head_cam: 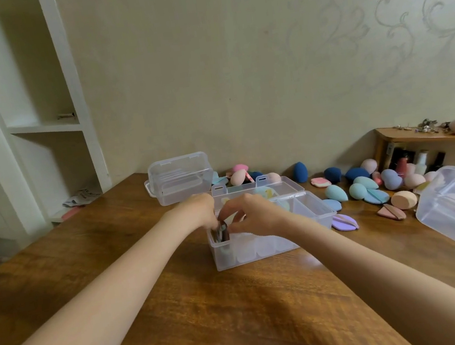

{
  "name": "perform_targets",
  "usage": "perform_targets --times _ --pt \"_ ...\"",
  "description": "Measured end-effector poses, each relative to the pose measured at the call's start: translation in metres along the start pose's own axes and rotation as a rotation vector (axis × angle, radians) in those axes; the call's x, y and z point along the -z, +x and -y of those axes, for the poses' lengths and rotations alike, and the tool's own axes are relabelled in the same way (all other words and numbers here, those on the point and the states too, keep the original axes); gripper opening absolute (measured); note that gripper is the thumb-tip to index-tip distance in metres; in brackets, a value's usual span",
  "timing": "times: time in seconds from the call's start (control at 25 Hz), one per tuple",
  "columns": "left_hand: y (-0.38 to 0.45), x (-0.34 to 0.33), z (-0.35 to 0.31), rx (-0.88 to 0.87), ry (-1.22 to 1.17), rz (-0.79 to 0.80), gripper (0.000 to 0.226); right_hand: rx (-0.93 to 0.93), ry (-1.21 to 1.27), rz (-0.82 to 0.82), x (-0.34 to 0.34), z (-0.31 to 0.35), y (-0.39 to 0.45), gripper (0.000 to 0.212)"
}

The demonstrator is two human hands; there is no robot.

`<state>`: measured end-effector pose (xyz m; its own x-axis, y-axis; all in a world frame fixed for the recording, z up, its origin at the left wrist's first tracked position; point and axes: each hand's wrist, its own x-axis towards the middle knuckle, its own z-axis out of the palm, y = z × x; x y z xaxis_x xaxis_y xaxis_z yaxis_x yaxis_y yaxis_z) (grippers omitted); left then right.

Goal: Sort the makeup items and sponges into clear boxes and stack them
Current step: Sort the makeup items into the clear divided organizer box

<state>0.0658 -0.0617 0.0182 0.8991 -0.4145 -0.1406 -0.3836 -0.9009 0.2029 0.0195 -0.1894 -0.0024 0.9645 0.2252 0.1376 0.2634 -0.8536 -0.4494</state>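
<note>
1. We see both hands meeting over the left end of the open clear box (270, 239) in the middle of the wooden table (195, 308).
2. Our right hand (251, 215) curls its fingers down, pinching a dark, flat makeup item (223, 231) that stands upright in the box's left compartment.
3. Our left hand (198, 210) is bent at the same spot, its fingertips hidden behind the item; we cannot tell whether it grips.
4. Loose sponges (366, 189) lie on the table well right of the hands.
</note>
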Motion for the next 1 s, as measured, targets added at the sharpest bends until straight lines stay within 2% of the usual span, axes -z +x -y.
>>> perform_targets --times 0.08,0.2,0.28,0.44,0.56,0.72,0.84,1.0 --pt "-0.001 -0.005 -0.005 0.027 0.040 -0.053 0.029 0.001 0.004 -0.015 -0.003 0.002 0.000 0.031" --pt "-0.007 -0.014 -0.020 0.070 0.306 -0.132 0.041 -0.004 -0.002 -0.048 -0.006 0.002 0.001 0.032" --pt "-0.007 -0.018 -0.027 0.085 0.391 -0.136 0.043 -0.009 0.003 -0.068 -0.008 0.001 0.000 0.034" --pt "-0.003 -0.009 -0.022 0.068 0.203 -0.003 0.039 -0.013 -0.022 -0.077 -0.011 0.004 0.000 0.036" --pt "-0.001 -0.003 -0.018 0.064 0.123 0.022 0.033 0.008 0.000 -0.053 -0.010 0.006 -0.002 0.034" --pt "0.006 0.002 -0.011 0.156 -0.073 0.087 0.022 0.016 0.030 -0.040 -0.008 0.004 -0.005 0.032" --pt "0.008 -0.001 -0.010 0.162 -0.146 0.074 0.016 0.009 0.057 -0.048 -0.009 0.002 -0.004 0.035" --pt "0.005 0.003 0.001 0.085 -0.247 0.039 0.026 -0.023 0.058 -0.042 -0.011 0.004 0.000 0.037"
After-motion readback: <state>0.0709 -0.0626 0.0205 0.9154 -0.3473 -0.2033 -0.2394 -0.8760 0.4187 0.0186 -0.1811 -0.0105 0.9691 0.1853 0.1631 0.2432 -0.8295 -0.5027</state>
